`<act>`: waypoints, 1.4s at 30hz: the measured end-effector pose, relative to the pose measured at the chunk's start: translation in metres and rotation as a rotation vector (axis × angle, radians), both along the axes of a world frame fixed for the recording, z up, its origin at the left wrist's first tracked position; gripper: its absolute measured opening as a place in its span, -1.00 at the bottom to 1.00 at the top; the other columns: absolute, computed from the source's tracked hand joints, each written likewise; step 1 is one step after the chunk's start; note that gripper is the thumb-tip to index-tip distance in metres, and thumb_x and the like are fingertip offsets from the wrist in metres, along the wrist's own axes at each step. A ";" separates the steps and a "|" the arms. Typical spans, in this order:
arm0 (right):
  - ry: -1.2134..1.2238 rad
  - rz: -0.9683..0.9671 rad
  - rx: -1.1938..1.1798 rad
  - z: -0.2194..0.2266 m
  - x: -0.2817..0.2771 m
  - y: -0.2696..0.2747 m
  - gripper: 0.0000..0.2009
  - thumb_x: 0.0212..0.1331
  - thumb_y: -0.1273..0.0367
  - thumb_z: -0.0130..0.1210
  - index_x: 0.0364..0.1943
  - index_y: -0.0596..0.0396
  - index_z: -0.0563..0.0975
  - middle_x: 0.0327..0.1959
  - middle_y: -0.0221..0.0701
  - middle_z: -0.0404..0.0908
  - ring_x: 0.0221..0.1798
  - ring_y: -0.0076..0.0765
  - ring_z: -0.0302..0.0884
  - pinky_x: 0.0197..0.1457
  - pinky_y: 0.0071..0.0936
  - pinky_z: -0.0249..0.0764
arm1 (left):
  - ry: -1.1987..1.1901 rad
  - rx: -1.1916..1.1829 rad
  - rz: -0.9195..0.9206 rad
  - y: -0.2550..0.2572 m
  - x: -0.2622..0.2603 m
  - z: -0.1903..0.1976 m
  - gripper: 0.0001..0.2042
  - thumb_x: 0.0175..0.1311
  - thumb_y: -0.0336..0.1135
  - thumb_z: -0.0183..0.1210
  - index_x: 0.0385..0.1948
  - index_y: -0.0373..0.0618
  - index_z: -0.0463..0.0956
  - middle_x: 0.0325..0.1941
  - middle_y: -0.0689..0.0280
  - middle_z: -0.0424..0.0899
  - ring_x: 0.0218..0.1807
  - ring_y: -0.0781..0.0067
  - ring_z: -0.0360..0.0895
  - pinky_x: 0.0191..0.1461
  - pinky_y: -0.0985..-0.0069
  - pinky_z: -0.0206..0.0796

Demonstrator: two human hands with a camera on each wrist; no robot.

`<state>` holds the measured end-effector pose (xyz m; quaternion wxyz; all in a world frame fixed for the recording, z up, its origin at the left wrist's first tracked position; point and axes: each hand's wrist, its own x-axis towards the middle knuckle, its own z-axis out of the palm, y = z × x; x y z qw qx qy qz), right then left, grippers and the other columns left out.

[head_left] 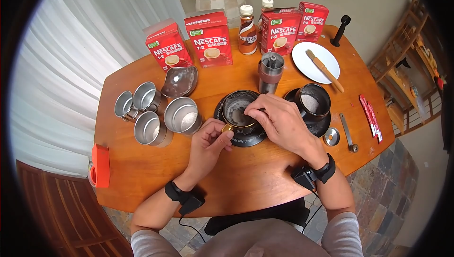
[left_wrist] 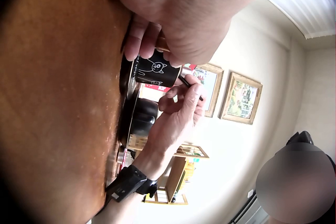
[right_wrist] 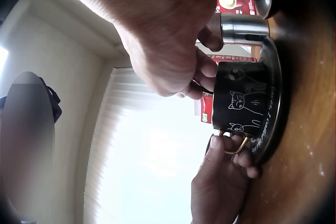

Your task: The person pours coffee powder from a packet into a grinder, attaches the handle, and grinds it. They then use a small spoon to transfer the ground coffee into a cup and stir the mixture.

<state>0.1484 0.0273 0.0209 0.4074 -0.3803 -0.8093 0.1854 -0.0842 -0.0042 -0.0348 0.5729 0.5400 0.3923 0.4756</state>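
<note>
A black cup (head_left: 232, 103) with white cat drawings and a gold handle (right_wrist: 234, 152) stands on a black saucer (head_left: 251, 140); pale powder shows inside it. My left hand (head_left: 210, 141) pinches the gold handle from the left. Over the cup's right rim, my right hand (head_left: 284, 123) grips a slim black handle (left_wrist: 185, 81) that slants down to the cup; its lower end is hidden. Right of it, a second black cup (head_left: 316, 101) on its own saucer holds white powder. A metal coffee grinder (head_left: 270, 73) stands upright just behind the cups.
Several metal cups (head_left: 182, 116) and a dark glossy dish (head_left: 180, 81) stand left. Red Nescafe boxes (head_left: 208, 39) and bottles (head_left: 247, 30) line the back. A white plate (head_left: 307, 67) with a wooden brush (head_left: 326, 71), a measuring spoon (head_left: 347, 131) and red sachets (head_left: 370, 117) lie right.
</note>
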 end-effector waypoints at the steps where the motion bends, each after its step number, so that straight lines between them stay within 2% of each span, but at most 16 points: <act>1: 0.001 0.013 -0.010 0.000 0.001 0.000 -0.90 0.36 0.41 0.21 -0.22 0.17 0.59 -0.29 -0.18 0.65 -0.18 0.11 0.61 -0.17 -0.08 0.53 | -0.002 -0.003 -0.001 0.000 0.000 0.000 -0.91 0.52 -0.46 0.21 -0.22 -0.29 0.59 -0.05 0.30 0.51 -0.26 0.58 0.64 -0.19 0.56 0.59; 42: -0.016 0.010 0.017 0.002 0.004 0.000 -0.90 0.34 0.41 0.23 -0.24 0.16 0.61 -0.32 -0.18 0.65 -0.20 0.11 0.61 -0.19 -0.08 0.53 | 0.000 0.008 0.008 -0.001 0.000 0.001 -0.90 0.51 -0.44 0.23 -0.22 -0.29 0.60 -0.04 0.29 0.52 -0.25 0.56 0.63 -0.17 0.55 0.59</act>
